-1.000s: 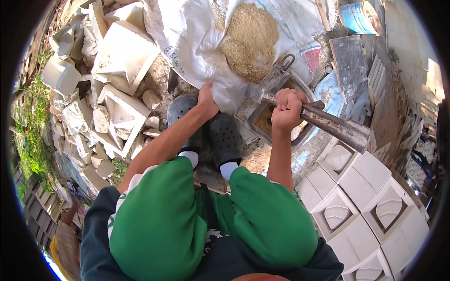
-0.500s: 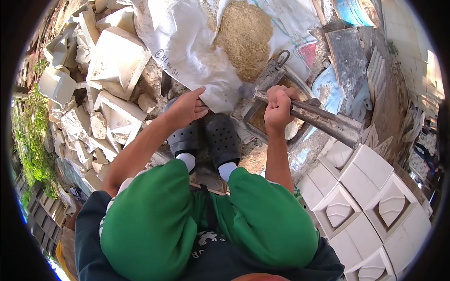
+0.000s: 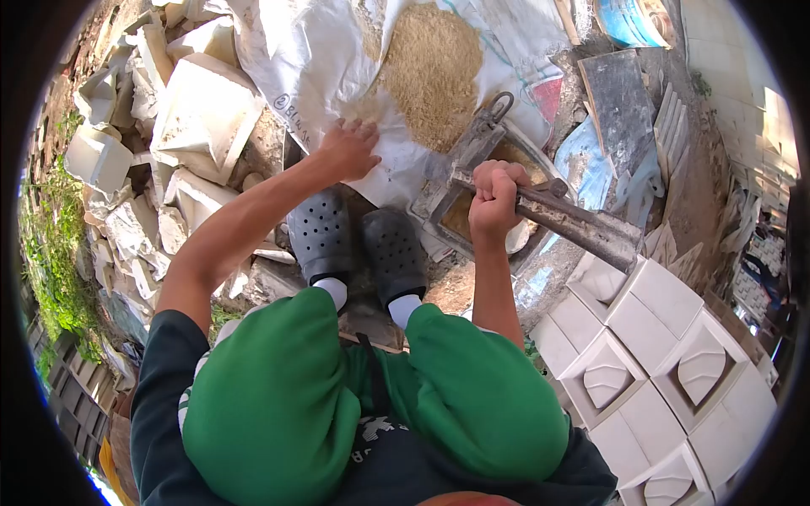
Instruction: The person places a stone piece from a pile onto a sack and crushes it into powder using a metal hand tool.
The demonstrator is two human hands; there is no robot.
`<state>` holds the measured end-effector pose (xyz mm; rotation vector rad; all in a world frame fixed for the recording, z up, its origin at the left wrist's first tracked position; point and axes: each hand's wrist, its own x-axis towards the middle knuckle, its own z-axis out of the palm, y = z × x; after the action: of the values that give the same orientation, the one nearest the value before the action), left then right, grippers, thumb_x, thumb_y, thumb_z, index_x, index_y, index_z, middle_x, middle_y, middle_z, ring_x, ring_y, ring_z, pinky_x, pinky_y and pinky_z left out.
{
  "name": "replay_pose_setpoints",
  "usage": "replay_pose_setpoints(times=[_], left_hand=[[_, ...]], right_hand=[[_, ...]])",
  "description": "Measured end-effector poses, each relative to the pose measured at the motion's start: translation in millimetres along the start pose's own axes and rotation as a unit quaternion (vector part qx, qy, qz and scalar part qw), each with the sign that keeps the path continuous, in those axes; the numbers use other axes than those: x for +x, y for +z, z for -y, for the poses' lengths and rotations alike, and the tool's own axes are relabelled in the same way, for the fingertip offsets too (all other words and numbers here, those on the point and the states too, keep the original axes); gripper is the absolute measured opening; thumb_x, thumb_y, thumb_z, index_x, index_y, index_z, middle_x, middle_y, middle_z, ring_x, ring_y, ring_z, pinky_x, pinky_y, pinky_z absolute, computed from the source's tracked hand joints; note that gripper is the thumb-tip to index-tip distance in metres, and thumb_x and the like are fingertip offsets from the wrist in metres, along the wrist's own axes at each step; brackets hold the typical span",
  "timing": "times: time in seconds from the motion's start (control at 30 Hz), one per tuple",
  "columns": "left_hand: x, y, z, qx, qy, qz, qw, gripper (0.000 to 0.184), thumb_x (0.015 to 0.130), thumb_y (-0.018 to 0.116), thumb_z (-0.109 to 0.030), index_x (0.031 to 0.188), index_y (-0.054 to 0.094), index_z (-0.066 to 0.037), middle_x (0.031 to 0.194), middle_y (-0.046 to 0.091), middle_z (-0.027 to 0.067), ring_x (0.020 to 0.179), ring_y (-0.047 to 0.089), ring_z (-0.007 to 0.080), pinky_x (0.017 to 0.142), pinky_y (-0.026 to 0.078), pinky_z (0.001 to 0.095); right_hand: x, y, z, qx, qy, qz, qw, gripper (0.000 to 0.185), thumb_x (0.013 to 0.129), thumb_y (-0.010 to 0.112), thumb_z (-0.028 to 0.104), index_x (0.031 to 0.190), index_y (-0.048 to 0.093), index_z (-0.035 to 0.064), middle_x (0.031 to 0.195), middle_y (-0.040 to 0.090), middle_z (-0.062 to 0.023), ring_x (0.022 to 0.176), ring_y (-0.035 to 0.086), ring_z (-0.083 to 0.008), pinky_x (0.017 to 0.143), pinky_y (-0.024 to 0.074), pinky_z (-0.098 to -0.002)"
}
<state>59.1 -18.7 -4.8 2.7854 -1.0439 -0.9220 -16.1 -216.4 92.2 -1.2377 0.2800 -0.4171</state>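
Note:
My right hand (image 3: 496, 201) is closed round the handle of a heavy, dirt-crusted metal mould lid (image 3: 582, 223), which lies tilted to the right. Under and behind it sits a metal mould frame (image 3: 450, 218) with a ring at its far end and sandy material inside. My left hand (image 3: 348, 150) has its fingers spread over the near edge of a white sack (image 3: 316, 63) and holds nothing. Beyond it, a heap of sandy powder (image 3: 432, 72) rests on the sack. Whether the left palm presses on the sack or hovers just above, I cannot tell.
Broken white blocks (image 3: 207, 114) are piled on the left. Several pale moulded blocks (image 3: 645, 316) stand at the lower right. A dark board (image 3: 620, 97) and a blue-and-white curved piece (image 3: 629, 21) lie at the upper right. My black clogs (image 3: 321, 232) are between the hands.
My left hand has moved forward over the sack's edge, and its fingers have spread from a curled pose. My right hand keeps its grip on the handle, nearly in place.

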Motion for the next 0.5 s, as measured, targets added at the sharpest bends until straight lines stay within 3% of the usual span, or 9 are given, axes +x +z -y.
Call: replay_pose_setpoints(times=[0.03, 0.07, 0.13, 0.17, 0.23, 0.3, 0.4, 0.5], left_hand=[[1, -13, -4, 0.03, -0.001, 0.065, 0.997, 0.048, 0.093, 0.044, -0.032, 0.132, 0.046, -0.003, 0.145, 0.036, 0.0116, 0.137, 0.027, 0.0276, 0.111, 0.026, 0.0391], [8, -14, -7, 0.03, -0.001, 0.063, 0.998, 0.048, 0.093, 0.044, -0.032, 0.132, 0.046, -0.003, 0.145, 0.036, 0.0116, 0.137, 0.027, 0.0276, 0.111, 0.026, 0.0391], [25, -3, -10, 0.117, 0.173, -0.046, 0.977, 0.05, 0.093, 0.043, -0.031, 0.133, 0.044, -0.003, 0.146, 0.034, 0.0124, 0.139, 0.023, 0.0254, 0.112, 0.024, 0.039], [38, 8, -9, 0.115, 0.175, -0.048, 0.977, 0.05, 0.093, 0.043, -0.031, 0.133, 0.044, -0.003, 0.146, 0.034, 0.0124, 0.139, 0.023, 0.0254, 0.112, 0.024, 0.039], [68, 27, 2, 0.088, 0.413, -0.172, 0.89, 0.049, 0.093, 0.041, -0.031, 0.133, 0.044, -0.002, 0.147, 0.033, 0.0115, 0.14, 0.023, 0.0236, 0.114, 0.021, 0.0388], [82, 34, 15, 0.072, 0.439, -0.15, 0.883, 0.05, 0.094, 0.04, -0.03, 0.136, 0.041, -0.002, 0.148, 0.03, 0.0109, 0.14, 0.021, 0.0225, 0.116, 0.018, 0.0389], [95, 36, 27, 0.029, 0.552, -0.096, 0.828, 0.055, 0.096, 0.036, -0.036, 0.139, 0.035, -0.002, 0.148, 0.03, 0.0104, 0.14, 0.021, 0.0239, 0.116, 0.015, 0.0409], [88, 36, 26, 0.02, 0.568, -0.128, 0.813, 0.058, 0.095, 0.035, -0.04, 0.139, 0.035, -0.002, 0.147, 0.033, 0.0115, 0.139, 0.024, 0.0246, 0.114, 0.019, 0.0419]], right_hand=[[-1, 0, 1, 0.0, -0.002, 0.001, 1.0, 0.028, 0.077, 0.043, -0.001, 0.057, 0.026, 0.0093, 0.051, 0.027, 0.0013, 0.048, 0.024, -0.0104, 0.047, 0.0225, -0.0296], [-2, 0, 2, -0.002, -0.01, 0.014, 1.0, 0.028, 0.076, 0.042, -0.002, 0.057, 0.026, 0.0089, 0.051, 0.027, 0.0009, 0.048, 0.023, -0.0107, 0.047, 0.0224, -0.0294], [-5, -3, 2, -0.014, -0.026, 0.048, 0.998, 0.025, 0.074, 0.042, -0.003, 0.058, 0.026, 0.0077, 0.051, 0.027, -0.0002, 0.049, 0.022, -0.0109, 0.048, 0.0226, -0.0292], [-6, -4, 3, -0.017, -0.027, 0.047, 0.998, 0.025, 0.074, 0.042, -0.003, 0.058, 0.026, 0.0077, 0.051, 0.027, -0.0002, 0.049, 0.022, -0.0109, 0.048, 0.0226, -0.0292], [-7, -2, 2, -0.02, -0.048, 0.069, 0.996, 0.023, 0.073, 0.041, -0.004, 0.06, 0.027, 0.0069, 0.051, 0.027, -0.0006, 0.049, 0.022, -0.0109, 0.048, 0.0229, -0.0297], [-8, -2, 0, -0.024, -0.057, 0.073, 0.995, 0.021, 0.073, 0.041, -0.003, 0.06, 0.027, 0.0066, 0.05, 0.027, -0.0011, 0.049, 0.022, -0.011, 0.048, 0.0229, -0.0302], [-6, 0, -1, -0.018, -0.071, 0.061, 0.995, 0.019, 0.072, 0.039, -0.002, 0.06, 0.028, 0.0068, 0.05, 0.029, -0.0016, 0.048, 0.022, -0.011, 0.048, 0.0232, -0.0305], [-3, 1, -1, -0.007, -0.059, 0.045, 0.997, 0.019, 0.072, 0.039, -0.001, 0.059, 0.028, 0.007, 0.05, 0.028, -0.0014, 0.047, 0.022, -0.0111, 0.047, 0.0233, -0.0307]])
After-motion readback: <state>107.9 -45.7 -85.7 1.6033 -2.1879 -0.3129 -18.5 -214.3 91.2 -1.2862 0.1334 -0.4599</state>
